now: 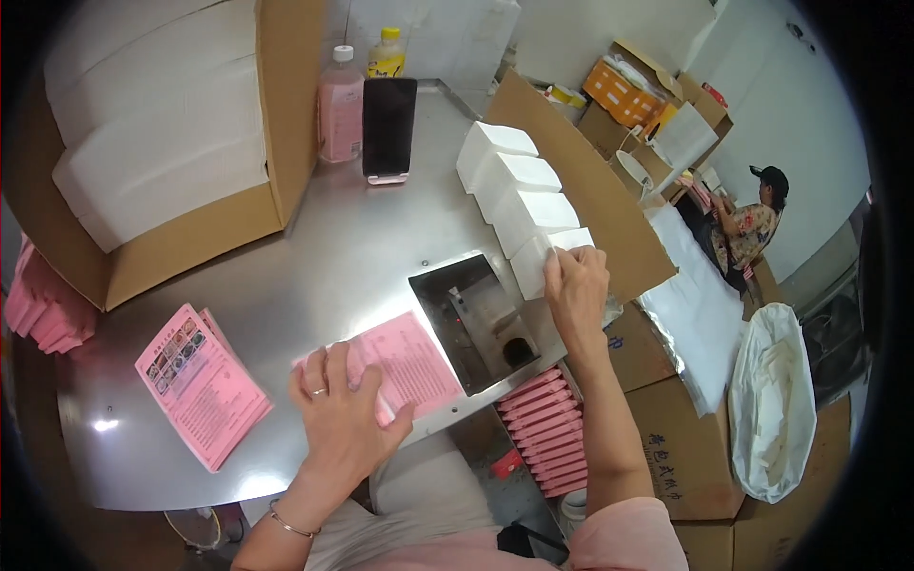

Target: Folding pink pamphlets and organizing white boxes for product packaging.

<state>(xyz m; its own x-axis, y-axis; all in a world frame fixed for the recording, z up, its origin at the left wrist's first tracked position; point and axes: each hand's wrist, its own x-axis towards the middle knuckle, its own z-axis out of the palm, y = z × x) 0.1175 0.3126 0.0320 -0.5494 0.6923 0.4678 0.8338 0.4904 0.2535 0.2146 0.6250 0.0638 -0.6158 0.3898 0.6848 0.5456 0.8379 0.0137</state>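
A pink printed packet [409, 357] lies flat on the steel table, left of a dark rectangular recess. My left hand [347, 409] is closed over its left end, fingers bent on top and the thumb at the near edge; a bit of white shows beside the thumb. Along the table's right side runs a row of folded white tissue stacks [519, 181]. At the near end of that row, my right hand [578, 285] pinches the nearest tissue stack [530, 266] from above. Its fingertips partly cover that stack.
Pink printed packets [205, 390] are piled at left, below an open carton [190, 243] of white tissues. A phone [388, 128] stands behind, beside a pink bottle [341, 105]. Filled pink packets [543, 433] sit below the table edge. A person [752, 224] sits far right.
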